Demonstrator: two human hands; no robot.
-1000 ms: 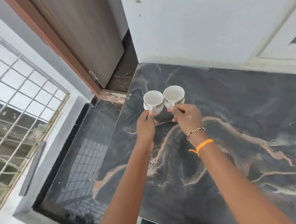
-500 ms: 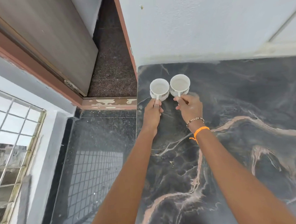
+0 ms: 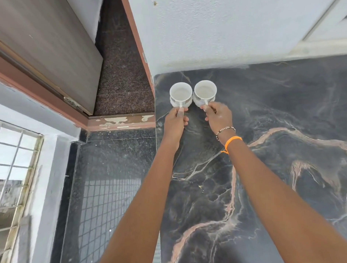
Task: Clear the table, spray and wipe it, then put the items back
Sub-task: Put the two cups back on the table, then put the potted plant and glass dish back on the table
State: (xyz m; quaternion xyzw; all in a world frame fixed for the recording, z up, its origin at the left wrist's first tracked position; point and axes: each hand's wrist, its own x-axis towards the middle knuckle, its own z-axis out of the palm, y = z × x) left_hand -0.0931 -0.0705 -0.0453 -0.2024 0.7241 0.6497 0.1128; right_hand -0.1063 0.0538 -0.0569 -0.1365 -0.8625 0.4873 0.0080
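Observation:
Two white cups with a patterned band stand side by side, touching, at the far left corner of the dark marble table [image 3: 265,174]. My left hand [image 3: 176,121] pinches the handle of the left cup [image 3: 180,94]. My right hand [image 3: 218,117], with a bead bracelet and an orange band on the wrist, grips the handle of the right cup [image 3: 205,92]. Both cups look empty and sit upright, low on the tabletop; whether their bases touch it I cannot tell.
A white wall [image 3: 221,30] runs along the table's far edge. Left of the table lies dark glossy floor [image 3: 112,178], a brown door frame [image 3: 121,122], an open wooden door [image 3: 49,44] and a barred window [image 3: 8,174].
Both hands have carried the cups further towards the table's far left corner, and lower. The view has swung so the corner sits nearer the middle.

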